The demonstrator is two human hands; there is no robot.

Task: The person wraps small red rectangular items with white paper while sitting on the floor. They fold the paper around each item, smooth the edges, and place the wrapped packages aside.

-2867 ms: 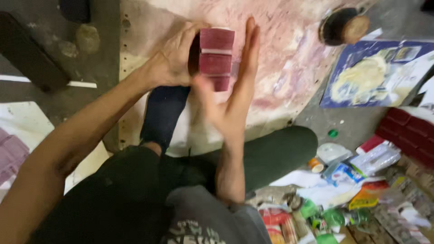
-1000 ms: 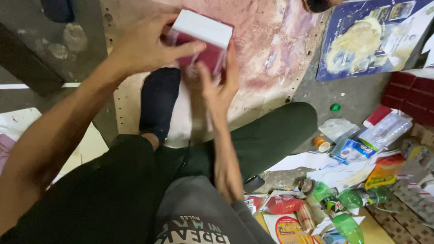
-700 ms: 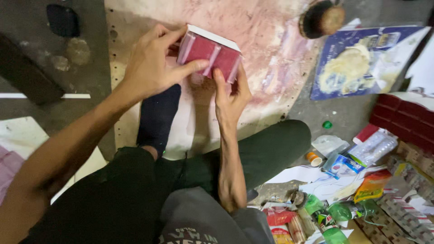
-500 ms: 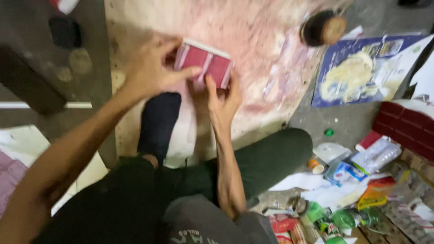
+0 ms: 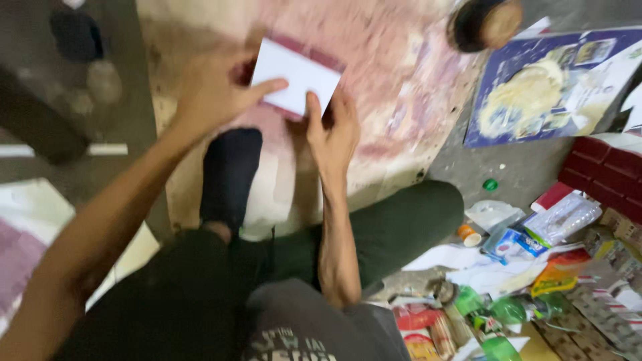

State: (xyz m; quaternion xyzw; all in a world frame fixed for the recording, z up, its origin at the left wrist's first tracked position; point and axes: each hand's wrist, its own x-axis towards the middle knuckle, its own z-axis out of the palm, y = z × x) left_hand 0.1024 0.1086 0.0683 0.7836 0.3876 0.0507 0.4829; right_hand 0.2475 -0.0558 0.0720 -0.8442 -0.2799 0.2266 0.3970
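The person sits on the floor [image 5: 535,167] with legs crossed, and both hands hold one flat box [image 5: 296,75] over a stained pink and cream board [image 5: 394,87] that lies on the floor in front of the knees. The box shows a plain white face tilted toward the camera, with a dark red rim along its far and right edges. It hangs above the middle of the board, nearer the board's far edge than its near edge.

The left hand [image 5: 214,93] grips the left side of the box, thumb laid across the white face and the other fingers curled behind it. The right hand [image 5: 334,130] supports the near lower edge from below, with its thumb pressed up against the white face and the fingers folded under the box. Both hands are closed on the box; neither is spread.

A foot in a dark sock [image 5: 227,174] rests on the board near its near left corner, just below the left hand. A round dark pot [image 5: 483,23] stands at the board's far right corner. To the right of it lies a blue printed sheet [image 5: 542,87], and a stack of dark red boxes [image 5: 605,174] sits at the right. Wrappers, small bottles and packets [image 5: 508,307] litter the floor beside the right knee.
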